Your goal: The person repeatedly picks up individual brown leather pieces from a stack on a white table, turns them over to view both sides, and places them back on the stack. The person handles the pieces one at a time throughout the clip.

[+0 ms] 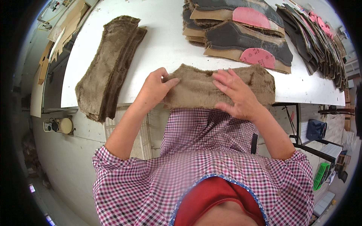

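Observation:
A brown plush fur piece (191, 91) lies along the table's near edge, right in front of my body, with its pile side up. My left hand (155, 87) grips its left end, with the thumb on top and the other fingers curled at the edge. Flat across its right half rests my right hand (236, 91), fingers apart and touching the fur. Behind it, at the right, are overlapping layered pieces (247, 40) in dark grey and tan, with pink half-round patches. What lies under the fur piece is hidden.
On the white table (166, 41), a stack of brown fur pieces (103, 66) stands at the left and overhangs the near edge. A fanned pile of dark pieces (315, 45) covers the far right. Below the table are a white plastic crate (140, 135) and a black metal frame (299, 126).

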{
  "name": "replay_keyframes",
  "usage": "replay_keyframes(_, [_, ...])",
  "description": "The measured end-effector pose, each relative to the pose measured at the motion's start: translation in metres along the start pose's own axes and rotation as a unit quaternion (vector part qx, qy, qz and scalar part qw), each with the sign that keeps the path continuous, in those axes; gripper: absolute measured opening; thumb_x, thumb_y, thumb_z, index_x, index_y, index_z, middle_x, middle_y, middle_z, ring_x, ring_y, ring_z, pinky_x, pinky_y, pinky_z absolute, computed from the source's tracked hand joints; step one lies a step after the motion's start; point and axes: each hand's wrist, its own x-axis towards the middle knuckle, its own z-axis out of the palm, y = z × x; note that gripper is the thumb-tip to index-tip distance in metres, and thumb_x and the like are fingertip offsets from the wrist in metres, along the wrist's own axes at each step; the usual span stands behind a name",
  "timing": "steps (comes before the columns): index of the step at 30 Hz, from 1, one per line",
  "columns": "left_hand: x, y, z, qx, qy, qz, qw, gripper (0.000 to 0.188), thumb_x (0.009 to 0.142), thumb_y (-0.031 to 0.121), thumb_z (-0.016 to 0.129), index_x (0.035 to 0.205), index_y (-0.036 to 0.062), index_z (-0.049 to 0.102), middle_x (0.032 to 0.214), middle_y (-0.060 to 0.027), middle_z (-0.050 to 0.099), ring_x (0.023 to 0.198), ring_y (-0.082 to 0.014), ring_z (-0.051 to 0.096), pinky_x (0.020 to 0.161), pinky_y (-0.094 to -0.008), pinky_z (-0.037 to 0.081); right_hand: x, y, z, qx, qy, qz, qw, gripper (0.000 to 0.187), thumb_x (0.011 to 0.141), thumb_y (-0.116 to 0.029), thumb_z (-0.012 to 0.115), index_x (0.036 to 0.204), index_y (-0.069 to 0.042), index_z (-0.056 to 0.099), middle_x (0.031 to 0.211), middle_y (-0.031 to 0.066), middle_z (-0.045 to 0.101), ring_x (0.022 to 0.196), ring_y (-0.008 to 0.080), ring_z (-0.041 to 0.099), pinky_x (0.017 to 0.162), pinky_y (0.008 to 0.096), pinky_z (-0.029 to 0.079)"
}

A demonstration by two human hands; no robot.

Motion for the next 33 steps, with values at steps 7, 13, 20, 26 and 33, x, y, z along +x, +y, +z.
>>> replay_keyframes(7, [-0.008,0.006,0.006,-0.021,0.040,0.016,0.999,0.024,0.087,0.020,0.068,0.083,0.0027,0.052,0.065,0.0000,0.051,0.054,-0.0062,0.040,0.045,-0.0246,0.031,-0.013,-0.002,0.006,-0.060,-0.042,-0.021,0.997,0.064,0.074,-0.026,0.076,0.131,-0.008,0.052,0.139,0.0127,0.047,0.132,0.0300,0.042,0.113,0.0457,0.029])
replay_keyframes(13, [0.024,0.005,0.007,0.029,0.106,0.128,0.986,0.020,0.086,0.015,0.067,0.084,-0.0016,0.056,0.066,0.0014,0.052,0.058,-0.0053,0.041,0.052,-0.0240,0.034,-0.007,-0.008,0.008,-0.005,0.038,0.022,0.999,0.054,0.072,-0.020,0.078,0.122,-0.010,0.060,0.133,0.0116,0.053,0.126,0.0303,0.048,0.110,0.0469,0.035])
replay_keyframes(20, [0.051,0.007,0.004,-0.065,0.093,0.071,0.991,0.026,0.087,0.024,0.069,0.085,-0.0009,0.060,0.065,0.0056,0.046,0.058,-0.0048,0.036,0.051,-0.0235,0.030,-0.002,-0.008,0.022,0.014,0.141,0.075,0.987,0.030,0.076,-0.015,0.074,0.105,-0.007,0.068,0.118,0.0123,0.064,0.116,0.0307,0.056,0.104,0.0463,0.039])
replay_keyframes(26, [0.043,0.020,-0.004,-0.018,0.031,0.034,0.999,0.030,0.087,0.030,0.067,0.081,0.0012,0.060,0.065,0.0044,0.044,0.059,-0.0073,0.034,0.051,-0.0265,0.030,0.005,-0.005,0.025,0.027,0.211,0.070,0.975,0.018,0.078,-0.008,0.069,0.096,-0.005,0.066,0.098,0.0118,0.069,0.096,0.0319,0.064,0.085,0.0416,0.048])
replay_keyframes(33, [0.042,0.029,-0.003,0.069,0.014,0.030,0.997,0.034,0.089,0.032,0.064,0.084,-0.0014,0.060,0.068,-0.0023,0.054,0.060,-0.0108,0.045,0.053,-0.0289,0.038,0.039,0.007,-0.027,0.258,0.062,0.351,0.898,0.019,0.091,-0.016,0.057,0.088,0.002,0.060,0.071,0.0049,0.058,0.066,0.0141,0.053,0.062,0.0317,0.044])
